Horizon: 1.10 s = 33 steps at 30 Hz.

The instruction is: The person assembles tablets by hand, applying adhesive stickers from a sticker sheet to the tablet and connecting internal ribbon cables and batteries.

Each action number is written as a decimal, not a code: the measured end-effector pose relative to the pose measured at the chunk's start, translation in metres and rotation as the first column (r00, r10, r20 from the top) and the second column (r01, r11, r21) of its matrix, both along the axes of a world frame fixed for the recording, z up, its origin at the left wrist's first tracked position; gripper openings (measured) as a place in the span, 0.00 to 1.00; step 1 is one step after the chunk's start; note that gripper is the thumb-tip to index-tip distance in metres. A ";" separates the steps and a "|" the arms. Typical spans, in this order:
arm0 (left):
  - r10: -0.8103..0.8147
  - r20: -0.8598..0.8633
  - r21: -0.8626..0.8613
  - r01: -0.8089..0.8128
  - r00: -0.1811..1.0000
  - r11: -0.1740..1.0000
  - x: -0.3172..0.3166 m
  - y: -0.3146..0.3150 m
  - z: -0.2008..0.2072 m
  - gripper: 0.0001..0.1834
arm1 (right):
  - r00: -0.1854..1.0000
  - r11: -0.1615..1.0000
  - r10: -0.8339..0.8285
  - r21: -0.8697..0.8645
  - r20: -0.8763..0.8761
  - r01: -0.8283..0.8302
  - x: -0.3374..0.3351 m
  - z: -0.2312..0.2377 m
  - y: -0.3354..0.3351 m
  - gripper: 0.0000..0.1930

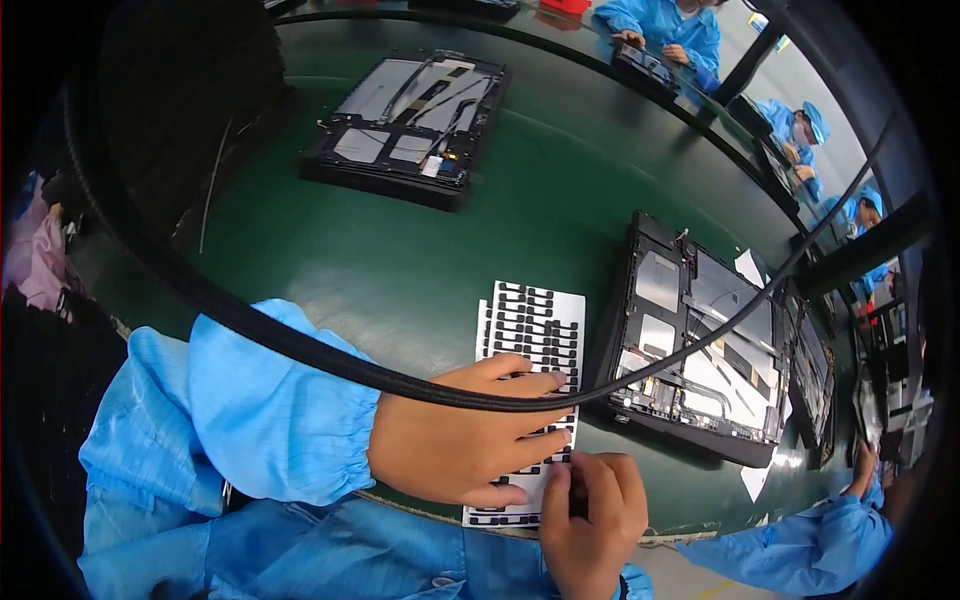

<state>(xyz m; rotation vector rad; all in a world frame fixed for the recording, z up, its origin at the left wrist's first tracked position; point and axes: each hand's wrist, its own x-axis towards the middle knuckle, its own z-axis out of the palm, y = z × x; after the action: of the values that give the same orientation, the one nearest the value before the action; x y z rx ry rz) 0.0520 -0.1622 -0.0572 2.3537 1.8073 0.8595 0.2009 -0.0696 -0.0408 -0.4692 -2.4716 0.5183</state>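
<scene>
A white sheet (535, 325) with rows of small black pieces, like die-cut pads or stickers, lies near the table's front edge. A second sheet's edge shows just under its left side. My left hand (470, 430) rests flat across the sheet with its fingers spread, covering its middle. At the sheet's lower right edge, my right hand (595, 515) has thumb and fingers pinched together. Whatever they hold, if anything, is too small and hidden to name. To the right stands a stack of opened black tablet-like device housings (690, 350), with silver panels and cables showing.
Another stack of opened device housings (405, 125) sits far left on the green table (540, 170). A black cable or band (330, 365) loops across the view. Co-workers in blue (675, 35) work beyond the rail; a blue sleeve (800, 555) reaches in at lower right.
</scene>
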 end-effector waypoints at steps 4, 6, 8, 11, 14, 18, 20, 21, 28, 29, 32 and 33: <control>0.014 -0.023 -0.057 -0.016 1.000 0.998 0.001 0.000 0.001 0.26 | 1.000 0.997 -0.008 -0.076 0.009 0.008 -0.001 -0.002 -0.002 0.04; 0.043 -0.055 -0.086 -0.048 0.998 0.995 0.001 -0.003 0.003 0.26 | 1.000 0.991 -0.003 -0.134 -0.001 0.003 -0.003 -0.001 -0.006 0.05; 0.026 -0.048 -0.099 -0.030 0.999 0.995 0.001 -0.002 0.003 0.26 | 0.999 0.988 0.041 -0.151 -0.010 -0.042 -0.004 0.000 -0.003 0.07; 0.042 -0.038 -0.103 -0.046 0.998 0.994 -0.001 -0.002 0.006 0.27 | 0.995 0.971 0.087 -0.219 -0.046 -0.095 0.003 0.009 0.008 0.06; 0.033 -0.035 -0.109 -0.037 0.999 0.993 0.002 -0.002 0.006 0.27 | 0.998 0.914 0.038 -0.403 -0.040 -0.051 0.030 0.043 0.031 0.04; -0.144 -0.112 0.229 0.167 0.983 0.959 0.009 0.016 0.008 0.19 | 0.987 0.754 -0.141 -0.654 -0.072 0.060 0.059 0.052 0.084 0.01; -0.173 -0.184 0.271 0.219 0.968 0.937 0.011 0.037 0.021 0.14 | 0.994 0.835 -0.037 -0.550 -0.107 -0.028 0.060 0.047 0.105 0.06; -0.188 -0.229 0.289 0.251 0.955 0.924 0.010 0.050 0.024 0.14 | 0.994 0.834 -0.036 -0.552 -0.105 -0.028 0.054 0.047 0.107 0.06; -0.147 -0.263 0.390 0.245 0.954 0.888 0.007 0.076 0.003 0.12 | 0.994 0.878 0.064 -0.469 -0.087 -0.098 0.021 0.039 0.112 0.03; -0.147 -0.272 0.377 0.246 0.951 0.893 0.007 0.076 0.004 0.13 | 0.991 0.910 0.124 -0.394 -0.044 -0.131 0.022 0.041 0.113 0.02; -0.144 -0.266 0.356 0.236 0.953 0.904 0.006 0.076 0.005 0.14 | 0.992 0.889 0.126 -0.445 0.002 -0.112 0.022 0.041 0.114 0.03; -0.143 -0.256 0.353 0.230 0.956 0.907 0.006 0.076 0.005 0.14 | 0.992 0.887 0.123 -0.448 0.007 -0.107 0.021 0.041 0.114 0.03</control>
<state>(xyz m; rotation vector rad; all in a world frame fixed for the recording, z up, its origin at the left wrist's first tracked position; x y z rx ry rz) 0.0577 -0.0862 -0.0521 2.9188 1.5566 1.0327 0.2224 0.0441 -0.0002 -0.5127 -2.4158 1.1523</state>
